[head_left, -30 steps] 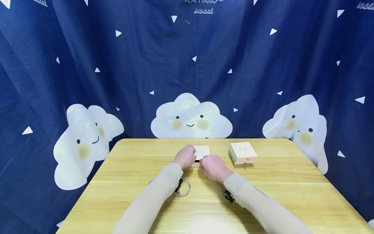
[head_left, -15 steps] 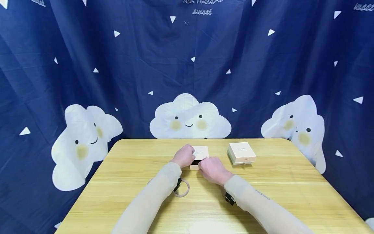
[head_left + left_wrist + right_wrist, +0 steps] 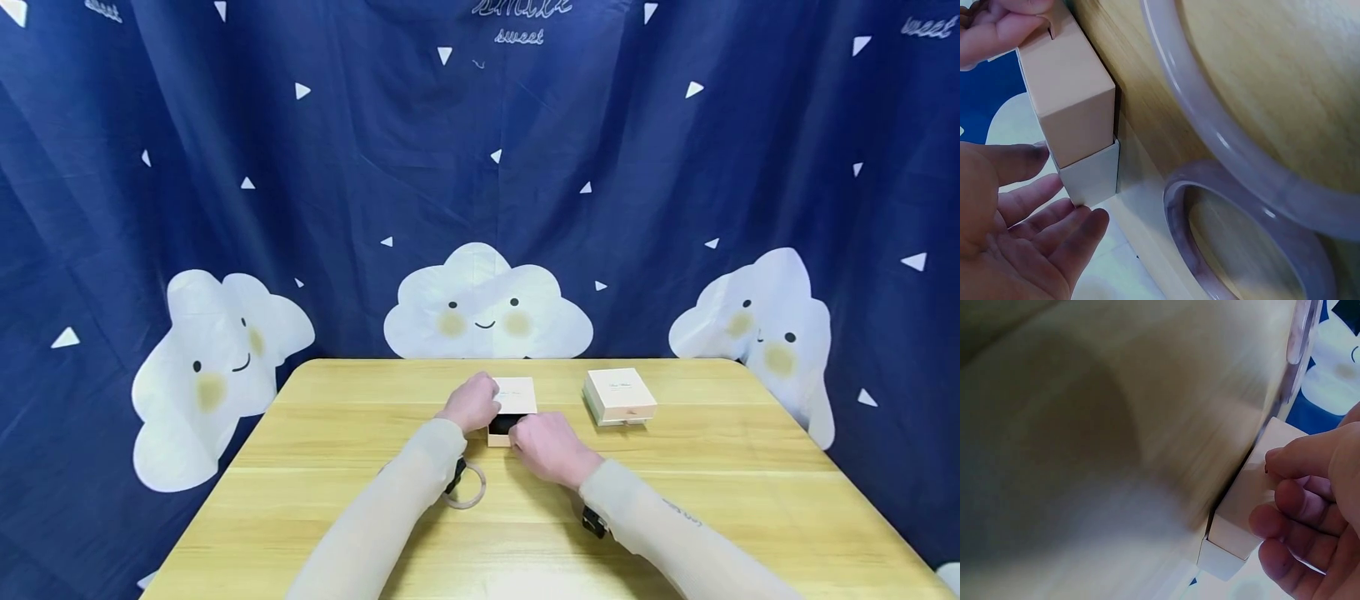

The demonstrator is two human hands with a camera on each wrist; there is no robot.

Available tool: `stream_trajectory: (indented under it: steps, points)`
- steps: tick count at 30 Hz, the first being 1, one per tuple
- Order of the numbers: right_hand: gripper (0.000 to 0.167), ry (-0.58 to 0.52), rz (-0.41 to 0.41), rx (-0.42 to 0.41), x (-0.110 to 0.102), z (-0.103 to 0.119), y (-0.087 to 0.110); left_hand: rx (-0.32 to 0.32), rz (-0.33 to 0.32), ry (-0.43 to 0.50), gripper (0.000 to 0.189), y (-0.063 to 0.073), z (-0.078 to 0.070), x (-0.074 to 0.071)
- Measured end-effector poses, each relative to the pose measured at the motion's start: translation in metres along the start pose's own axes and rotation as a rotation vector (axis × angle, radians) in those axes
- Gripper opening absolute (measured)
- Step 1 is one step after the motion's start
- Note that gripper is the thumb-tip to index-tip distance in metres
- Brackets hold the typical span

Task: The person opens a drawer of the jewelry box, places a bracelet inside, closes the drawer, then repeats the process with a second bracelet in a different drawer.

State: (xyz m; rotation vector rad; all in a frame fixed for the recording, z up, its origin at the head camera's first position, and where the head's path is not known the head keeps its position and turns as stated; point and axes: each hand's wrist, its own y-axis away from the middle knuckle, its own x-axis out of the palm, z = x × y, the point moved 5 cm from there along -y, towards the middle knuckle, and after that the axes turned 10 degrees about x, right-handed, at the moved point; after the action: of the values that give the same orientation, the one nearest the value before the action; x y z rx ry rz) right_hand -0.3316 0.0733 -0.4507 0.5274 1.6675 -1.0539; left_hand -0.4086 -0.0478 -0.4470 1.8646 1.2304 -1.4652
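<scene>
Drawer box: pale box at mid-table, a pink drawer standing partly out of its white sleeve, dark interior showing in the gap; contents can't be made out.
Right hand: at the drawer front, thumb and index finger pinching what looks like a pull tab set in a slit; other fingers curled.
Left hand: on the sleeve's left side, thumb and bent fingertips gripping it, seemingly to steady it.
Step in hand: looks like sliding the drawer out — partway, not free of the sleeve.
Next move calls for: an even pull toward the person, sleeve held firm; a skewed tug could bind it.
Box materials: likely stiff card, matte and smooth, flat faces, crisp square edges, small print on top.
Rings: two round, glossy, cloudy mauve bands — upper ring and lower ring, overlapping in the left wrist view; near the left forearm.
Second box: similar, apart on the right, drawer nearly flush.
Table: light wood grain, slight sheen.
</scene>
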Motion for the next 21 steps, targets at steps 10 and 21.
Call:
stream_trajectory:
  steps: [10,21]
  points:
    - [0.029,-0.030,0.008,-0.001,-0.0052,0.0039,0.0049,-0.005,0.021,-0.013,0.030,0.0029,-0.0025,-0.0024]
    - [0.029,-0.036,0.010,-0.005,-0.0049,0.0051,0.0067,-0.016,0.032,-0.023,0.023,0.0000,0.0006,-0.0021]
